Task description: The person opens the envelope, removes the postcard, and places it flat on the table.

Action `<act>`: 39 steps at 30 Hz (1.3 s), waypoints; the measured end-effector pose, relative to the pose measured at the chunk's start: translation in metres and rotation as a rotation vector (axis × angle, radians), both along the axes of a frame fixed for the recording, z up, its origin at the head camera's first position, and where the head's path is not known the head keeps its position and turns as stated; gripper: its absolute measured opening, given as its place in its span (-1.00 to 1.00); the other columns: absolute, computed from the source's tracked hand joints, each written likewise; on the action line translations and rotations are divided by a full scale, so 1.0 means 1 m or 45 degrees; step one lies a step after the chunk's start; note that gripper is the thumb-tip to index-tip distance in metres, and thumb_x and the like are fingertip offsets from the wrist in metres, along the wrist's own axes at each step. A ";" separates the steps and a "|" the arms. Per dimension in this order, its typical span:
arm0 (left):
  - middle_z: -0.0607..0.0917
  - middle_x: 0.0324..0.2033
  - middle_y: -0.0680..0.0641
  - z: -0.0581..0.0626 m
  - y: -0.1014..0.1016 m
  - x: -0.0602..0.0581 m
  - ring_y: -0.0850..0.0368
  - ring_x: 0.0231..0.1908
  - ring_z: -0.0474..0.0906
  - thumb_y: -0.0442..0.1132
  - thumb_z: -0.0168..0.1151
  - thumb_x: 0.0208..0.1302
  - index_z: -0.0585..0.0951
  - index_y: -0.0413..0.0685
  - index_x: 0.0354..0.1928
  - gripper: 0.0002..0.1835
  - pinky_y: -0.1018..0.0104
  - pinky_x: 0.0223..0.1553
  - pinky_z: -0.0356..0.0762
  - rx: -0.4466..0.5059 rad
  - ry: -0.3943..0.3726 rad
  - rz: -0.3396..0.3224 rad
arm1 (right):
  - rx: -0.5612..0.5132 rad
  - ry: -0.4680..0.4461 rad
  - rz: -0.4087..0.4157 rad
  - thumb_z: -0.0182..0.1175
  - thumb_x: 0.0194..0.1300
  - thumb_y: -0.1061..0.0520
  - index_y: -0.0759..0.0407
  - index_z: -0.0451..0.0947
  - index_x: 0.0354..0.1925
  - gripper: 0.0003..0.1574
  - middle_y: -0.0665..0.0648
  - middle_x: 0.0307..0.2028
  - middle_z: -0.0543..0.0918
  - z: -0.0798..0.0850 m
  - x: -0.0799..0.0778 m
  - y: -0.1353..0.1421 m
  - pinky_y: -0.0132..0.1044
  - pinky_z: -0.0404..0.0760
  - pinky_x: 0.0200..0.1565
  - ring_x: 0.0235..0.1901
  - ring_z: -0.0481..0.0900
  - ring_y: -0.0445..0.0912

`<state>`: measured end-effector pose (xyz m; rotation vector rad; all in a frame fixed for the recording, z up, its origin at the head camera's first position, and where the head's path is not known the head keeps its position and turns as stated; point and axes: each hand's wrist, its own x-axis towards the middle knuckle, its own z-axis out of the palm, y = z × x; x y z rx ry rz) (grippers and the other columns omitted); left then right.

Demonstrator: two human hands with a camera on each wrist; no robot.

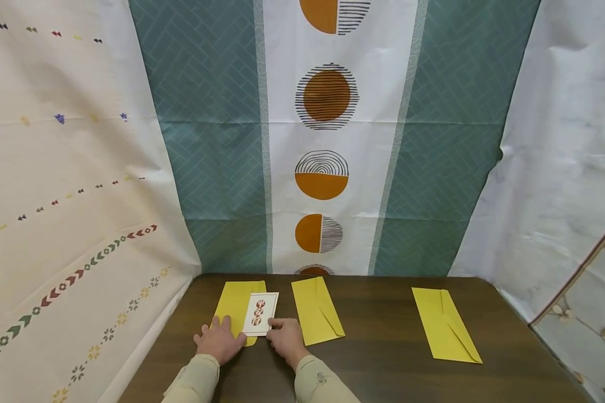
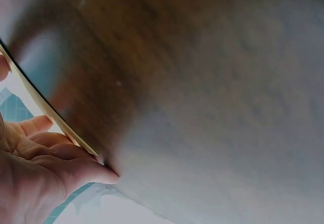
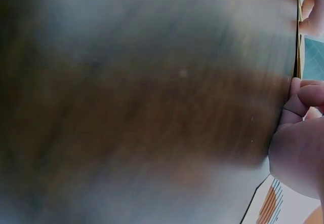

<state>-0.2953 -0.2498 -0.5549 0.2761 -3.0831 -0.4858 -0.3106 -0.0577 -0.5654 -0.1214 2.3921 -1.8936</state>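
Observation:
A white card (image 1: pixel 260 314) with a thin border and red round motifs lies partly over the left yellow envelope (image 1: pixel 234 299). My left hand (image 1: pixel 219 340) rests with spread fingers on the envelope's lower left part, its thumb beside the card's lower left corner. At the card's lower right edge, my right hand (image 1: pixel 286 339) pinches it between thumb and fingers. The left wrist view has the left hand (image 2: pixel 43 173) low along the envelope's thin edge. Curled right-hand fingers (image 3: pixel 302 98) show at the right side of the right wrist view.
A second yellow envelope (image 1: pixel 316 311) lies just right of the card, close to my right hand. Farther right on the dark wooden table (image 1: pixel 378 336) is a third yellow envelope (image 1: pixel 446 326). A patterned curtain (image 1: pixel 322 140) hangs behind the table's back edge.

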 end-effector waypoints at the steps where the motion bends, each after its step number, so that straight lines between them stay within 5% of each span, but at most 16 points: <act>1: 0.41 0.39 -0.59 -0.001 0.000 0.000 -0.67 0.22 0.38 0.16 0.22 0.33 0.47 -0.33 0.38 -0.21 -0.67 0.18 0.28 -0.002 0.000 0.000 | -0.006 -0.008 -0.004 0.26 0.17 0.43 0.34 0.76 0.13 -0.47 -0.07 -0.52 0.63 -0.001 0.000 0.000 -0.42 0.36 -0.57 -0.64 0.43 -0.27; 19: 0.42 0.36 -0.59 -0.006 -0.001 0.001 -0.66 0.20 0.39 0.18 0.23 0.31 0.47 -0.35 0.37 -0.18 -0.67 0.18 0.29 -0.030 -0.002 -0.013 | -0.109 -0.051 -0.122 0.22 0.23 0.44 0.39 0.72 0.18 -0.47 0.00 -0.53 0.64 -0.005 0.007 0.008 -0.46 0.41 -0.66 -0.72 0.43 -0.26; 26: 0.45 0.32 -0.59 -0.001 -0.003 0.002 -0.63 0.16 0.43 0.36 0.21 0.37 0.46 -0.37 0.36 -0.08 -0.65 0.16 0.33 -0.050 -0.007 -0.035 | -0.119 -0.047 -0.144 0.22 0.22 0.44 0.39 0.71 0.19 -0.45 0.01 -0.50 0.66 -0.002 0.009 0.016 -0.46 0.46 -0.67 -0.72 0.45 -0.27; 33: 0.45 0.33 -0.55 0.002 -0.003 0.000 -0.62 0.19 0.44 0.77 0.36 -0.22 0.43 -0.37 0.41 0.45 -0.67 0.18 0.33 -0.072 -0.067 -0.021 | -0.127 -0.106 -0.148 0.24 0.30 0.42 0.35 0.69 0.24 -0.46 0.03 -0.46 0.66 0.004 0.011 0.020 -0.46 0.52 -0.62 -0.66 0.49 -0.27; 39: 0.45 0.29 -0.54 0.004 0.001 0.001 -0.65 0.21 0.41 0.70 0.39 -0.15 0.45 -0.36 0.37 0.36 -0.70 0.16 0.32 -0.077 -0.064 -0.018 | -0.147 -0.110 -0.169 0.23 0.30 0.42 0.37 0.67 0.25 -0.46 0.03 -0.48 0.66 0.001 0.009 0.021 -0.47 0.52 -0.62 -0.67 0.49 -0.27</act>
